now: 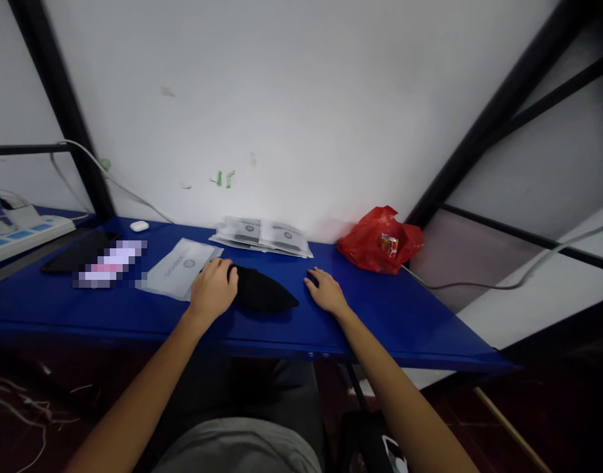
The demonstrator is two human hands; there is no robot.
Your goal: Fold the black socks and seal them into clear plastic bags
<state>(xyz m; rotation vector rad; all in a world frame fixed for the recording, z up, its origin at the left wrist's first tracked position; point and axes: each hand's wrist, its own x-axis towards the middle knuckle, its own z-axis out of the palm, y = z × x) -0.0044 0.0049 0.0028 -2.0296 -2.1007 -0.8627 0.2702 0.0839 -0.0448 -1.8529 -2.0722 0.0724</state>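
Observation:
A folded black cloth item [262,290] lies on the blue table, tapering to a point at its right end; its exact kind does not show. My left hand [214,288] is closed at the cloth's left end, with black fabric showing between thumb and forefinger. That hand also covers the right edge of a flat frosted plastic bag [176,268] with a printed logo. To the right of the cloth and apart from it, my right hand [327,291] rests on the tabletop, fingers spread and holding nothing.
Stacked printed plastic bags [262,235] lie against the wall. A red plastic bag [380,240] sits at the back right. Leftward are a white earbud case [139,226], a blurred phone [111,263], a black tablet-like slab [77,253] and a power strip [33,233]. Black metal posts [69,98] flank the table [380,322].

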